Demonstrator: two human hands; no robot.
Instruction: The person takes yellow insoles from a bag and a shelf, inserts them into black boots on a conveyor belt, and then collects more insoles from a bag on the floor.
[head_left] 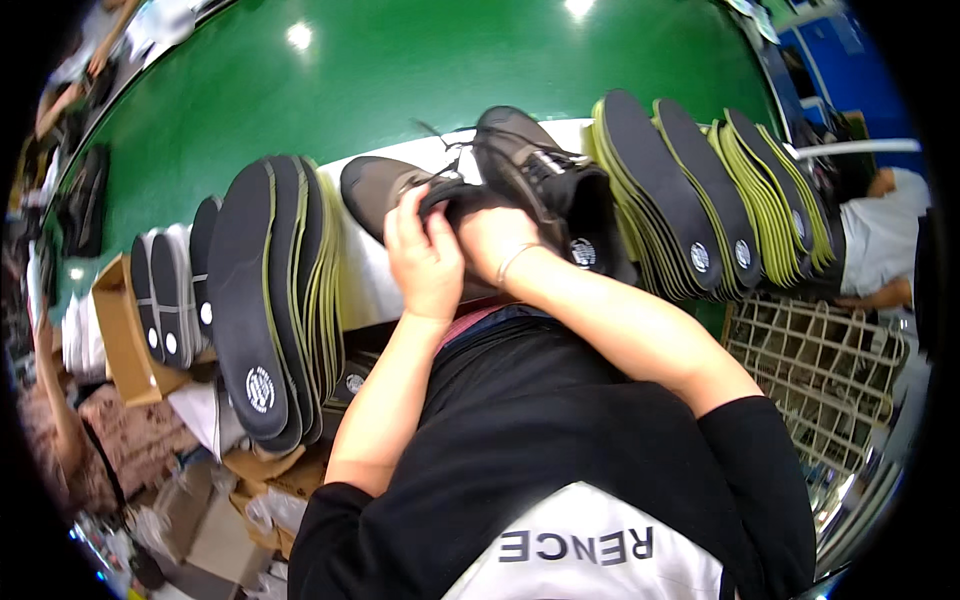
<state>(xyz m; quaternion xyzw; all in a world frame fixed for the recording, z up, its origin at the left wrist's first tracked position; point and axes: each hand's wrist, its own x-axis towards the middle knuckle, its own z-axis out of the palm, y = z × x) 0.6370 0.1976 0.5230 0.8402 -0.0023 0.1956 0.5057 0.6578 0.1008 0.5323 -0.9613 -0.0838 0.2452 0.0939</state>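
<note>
A brown-grey lace-up shoe [375, 188] lies toe-away in front of me, its black collar between my hands. My left hand [424, 262] grips the collar's left side, thumb and fingers bent round the edge. At the opening, my right hand [492, 240] reaches in from the right; its fingers are hidden by the shoe and the hand itself. Close on the right stands a matching shoe [520, 150], untouched, with a dark insole showing a white round mark inside its heel.
Stacked black insoles with yellow-green edges [240, 285] flank me on the left, more insoles [655, 180] on the right. Beyond stretches a green tabletop [400, 75]. A cardboard box [125, 335] holds grey insoles at left. At right stands a wire rack [810, 375]. Other people work along both sides.
</note>
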